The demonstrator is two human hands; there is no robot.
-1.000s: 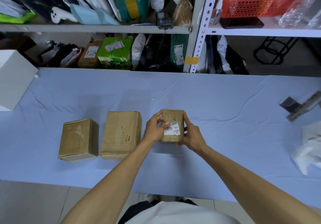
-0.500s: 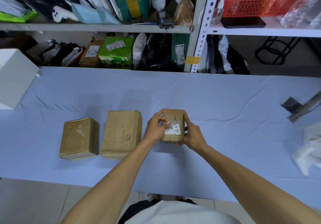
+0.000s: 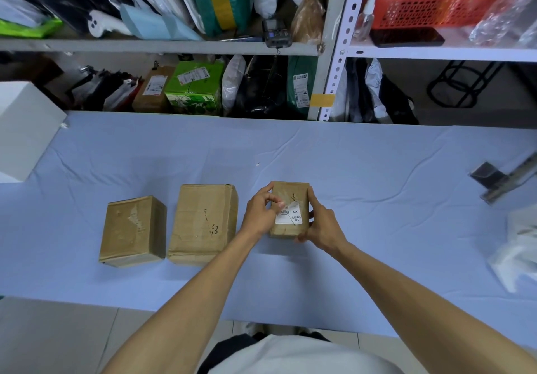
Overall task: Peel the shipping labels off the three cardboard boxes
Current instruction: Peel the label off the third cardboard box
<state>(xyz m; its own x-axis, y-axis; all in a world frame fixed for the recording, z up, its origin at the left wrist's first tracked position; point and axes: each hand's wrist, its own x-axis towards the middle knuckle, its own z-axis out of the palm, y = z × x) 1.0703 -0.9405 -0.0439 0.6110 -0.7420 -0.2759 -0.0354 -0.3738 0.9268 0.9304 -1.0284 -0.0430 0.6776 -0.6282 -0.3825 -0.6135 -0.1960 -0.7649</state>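
Observation:
Three brown cardboard boxes stand in a row on the blue tablecloth. The left box (image 3: 132, 232) and the middle box (image 3: 203, 222) show bare tops with torn patches and pen marks. The small right box (image 3: 290, 196) carries a white shipping label (image 3: 292, 217) printed "MX MXRC 03", its upper left edge lifted. My left hand (image 3: 261, 212) pinches that lifted edge of the label. My right hand (image 3: 321, 222) grips the box's right side, thumb along the top edge.
A white block (image 3: 23, 129) sits at the table's far left. A metal tool (image 3: 505, 179) and crumpled white plastic (image 3: 520, 246) lie at the right. Packed shelves (image 3: 180, 45) rise behind the table. The table's front edge (image 3: 116, 305) runs near my body.
The label's lifted edge has come slightly further down the box under my left fingers. Both hands and the boxes stay nearly where they were.

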